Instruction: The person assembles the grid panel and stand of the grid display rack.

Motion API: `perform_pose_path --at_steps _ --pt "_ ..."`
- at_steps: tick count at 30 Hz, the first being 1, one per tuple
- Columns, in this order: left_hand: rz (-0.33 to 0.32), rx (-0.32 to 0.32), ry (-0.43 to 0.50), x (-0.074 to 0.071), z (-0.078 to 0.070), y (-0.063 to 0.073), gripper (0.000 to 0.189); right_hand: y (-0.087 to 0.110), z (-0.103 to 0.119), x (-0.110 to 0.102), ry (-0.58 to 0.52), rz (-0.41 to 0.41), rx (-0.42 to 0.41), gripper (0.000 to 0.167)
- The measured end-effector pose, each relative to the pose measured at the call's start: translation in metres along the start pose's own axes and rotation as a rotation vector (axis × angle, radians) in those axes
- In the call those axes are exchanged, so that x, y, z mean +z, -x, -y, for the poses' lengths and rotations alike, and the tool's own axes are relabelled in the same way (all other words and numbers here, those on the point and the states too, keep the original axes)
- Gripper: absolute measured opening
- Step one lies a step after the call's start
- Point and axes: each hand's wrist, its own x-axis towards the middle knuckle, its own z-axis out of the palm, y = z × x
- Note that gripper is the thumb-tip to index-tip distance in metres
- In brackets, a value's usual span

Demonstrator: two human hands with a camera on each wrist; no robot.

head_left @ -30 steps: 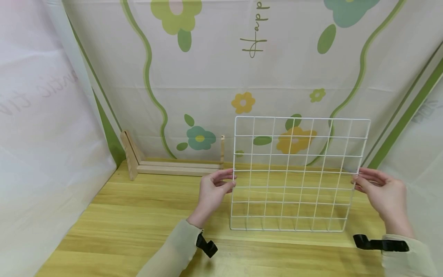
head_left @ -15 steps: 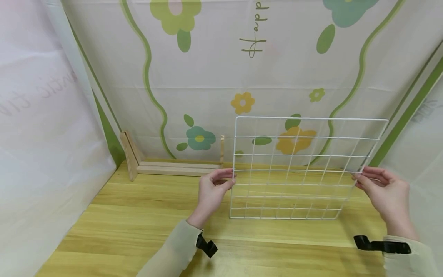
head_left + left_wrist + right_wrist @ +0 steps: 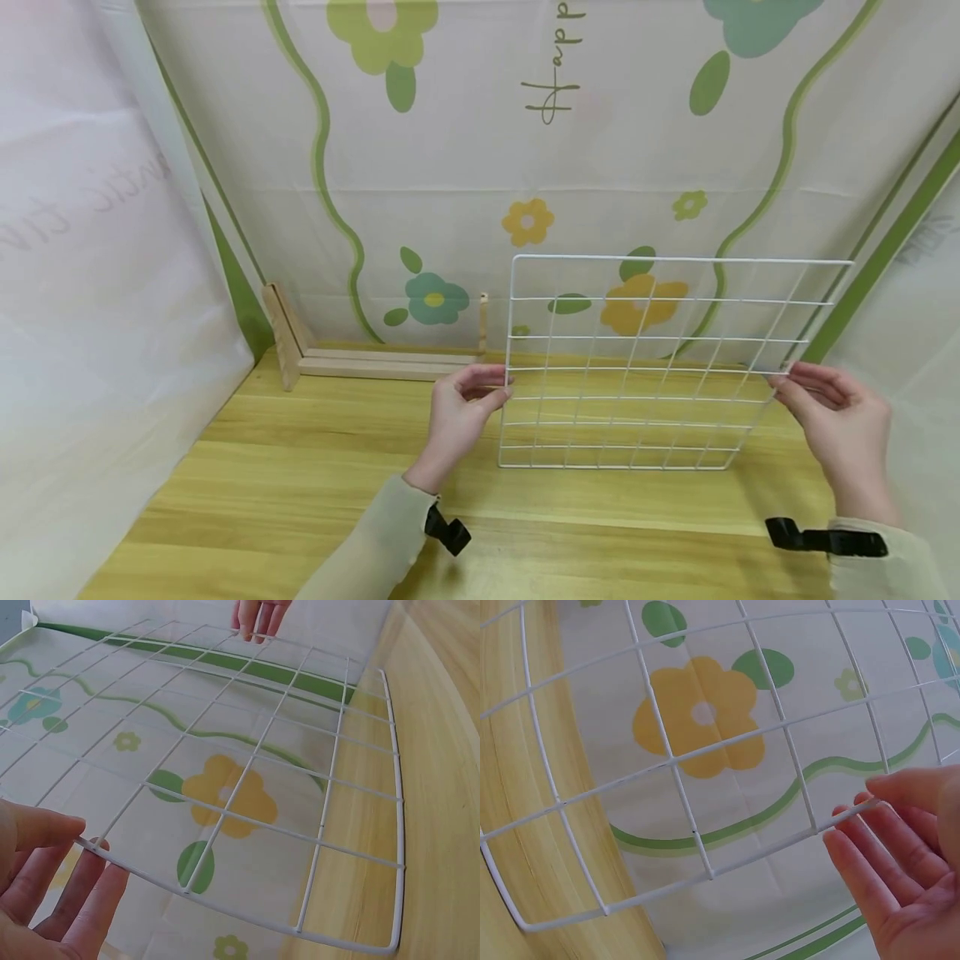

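A white wire grid panel stands up before me above the wooden table, its top tilted toward the head camera. My left hand pinches its left side wire between thumb and fingers. On the opposite side wire, my right hand pinches at about the same height. In the left wrist view, the left thumb and fingers meet at the wire rim. The right wrist view has the right hand on the rim between two cross wires. Whether the bottom edge touches the table, I cannot tell.
A wooden stand with a grooved bar and a slanted left upright sits at the back left. A thin wooden upright rises near the panel. Flower-printed cloth hangs behind the table and at both sides.
The panel has tilted: its top edge has come toward me and its bottom edge has swung away. My right hand has shifted slightly right; both hands keep their grip.
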Motion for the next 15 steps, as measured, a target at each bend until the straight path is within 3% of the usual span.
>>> perform_pose_path --at_steps 6,11,15 --pt "0.011 -0.004 0.006 0.0 0.0 0.0 0.018 0.004 0.013 0.003 0.172 -0.107 0.017 0.05" --pt "0.013 0.004 0.0 -0.001 0.0 0.0 0.018 0.008 0.03 0.009 0.127 -0.19 0.02 0.054" --pt "0.012 0.0 -0.002 -0.001 0.014 -0.005 0.019 0.012 0.041 0.015 0.098 -0.226 0.014 0.053"
